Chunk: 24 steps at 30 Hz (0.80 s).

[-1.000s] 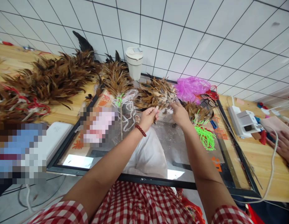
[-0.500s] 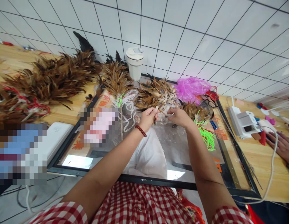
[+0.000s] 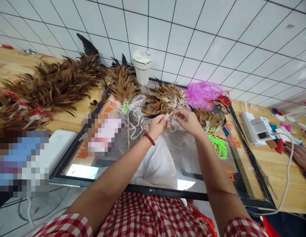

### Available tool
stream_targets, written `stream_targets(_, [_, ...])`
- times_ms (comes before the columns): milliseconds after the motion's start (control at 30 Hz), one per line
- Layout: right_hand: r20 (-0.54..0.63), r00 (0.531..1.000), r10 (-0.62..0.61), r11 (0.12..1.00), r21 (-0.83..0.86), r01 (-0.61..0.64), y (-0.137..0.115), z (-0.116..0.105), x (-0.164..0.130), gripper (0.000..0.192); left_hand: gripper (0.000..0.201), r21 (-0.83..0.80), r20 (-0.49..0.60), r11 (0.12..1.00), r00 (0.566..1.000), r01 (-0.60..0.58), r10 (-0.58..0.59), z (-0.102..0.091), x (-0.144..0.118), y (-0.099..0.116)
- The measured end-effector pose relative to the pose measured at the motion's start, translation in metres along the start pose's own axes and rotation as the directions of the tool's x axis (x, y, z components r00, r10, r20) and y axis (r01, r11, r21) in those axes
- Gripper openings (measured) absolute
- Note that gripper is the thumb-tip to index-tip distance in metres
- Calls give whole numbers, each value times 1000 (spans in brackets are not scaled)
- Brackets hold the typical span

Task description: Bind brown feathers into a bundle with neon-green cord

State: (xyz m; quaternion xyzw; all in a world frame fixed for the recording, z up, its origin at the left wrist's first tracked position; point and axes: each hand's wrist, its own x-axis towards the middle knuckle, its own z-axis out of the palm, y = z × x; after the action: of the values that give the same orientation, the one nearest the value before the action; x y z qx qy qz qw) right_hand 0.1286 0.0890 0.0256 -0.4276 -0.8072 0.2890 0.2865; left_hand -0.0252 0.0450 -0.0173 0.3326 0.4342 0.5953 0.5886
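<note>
Over the glass-topped frame (image 3: 93, 181), my left hand (image 3: 158, 126), with a beaded bracelet at the wrist, pinches a small feather (image 3: 165, 130); its pale end shows near the fingertips. My right hand (image 3: 189, 120) is close on the right, thumb and fingers pinched near that pale end, though what they hold is too small to make out. Just behind both hands lies a pile of loose brown feathers (image 3: 160, 97). A feather duster (image 3: 123, 82) with a thin stick and green tie stands left of the pile, beside white string (image 3: 137, 121).
A white lidded cup (image 3: 142, 67) stands by the tiled wall. Pink plastic (image 3: 203, 93), green string (image 3: 218, 143) and a feather bunch (image 3: 208, 118) lie right. More feather bundles (image 3: 61, 82) cover the left. A power strip (image 3: 253, 128) and another person's hand (image 3: 298, 154) are at far right.
My right hand has shifted slightly left and up, nearer to my left hand, and its fingers have come together by the feather's pale end. My left hand has barely moved.
</note>
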Motion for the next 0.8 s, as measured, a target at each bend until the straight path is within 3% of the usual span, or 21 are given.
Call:
stream_targets(67, [-47,993,104,992,71,-101,4,-1,1,25,23,-18,-32,1000,999,-9,8,0,1,-1])
stream_targets(100, [-16,988,151,982,114,-148,6,-3,1,25,23,-24,-46,1000,999,-12,11,-1,2,-2])
stream_targets(233, [276,933,231,908,283,-308,6,-7,0,31,24,-34,-86,999,996,-11,8,-2,4,-3])
stream_targets(300, [341,910,236,877,327,-351,4,-6,0,32,24,-32,-90,999,996,-11,8,-2,5,-3])
stream_targets(400, [269,937,221,891,335,-307,2,-6,0,30,24,-39,-82,999,997,-11,7,-2,4,-3])
stream_targets(567, [-33,997,69,920,388,-51,-1,-13,0,30,26,-17,-74,999,997,-29,28,-3,4,-5])
stream_targets(633, [6,999,-50,955,294,46,-4,-16,-2,29,25,-2,-75,999,996,-36,36,-3,4,-6])
stream_targets(700, [166,974,-153,988,51,146,-8,-16,-3,26,25,-4,-78,999,996,-44,43,-3,4,-7])
stream_targets(800, [293,949,-118,888,-396,232,-15,-10,-5,22,22,4,-60,998,996,-70,70,-3,5,-8])
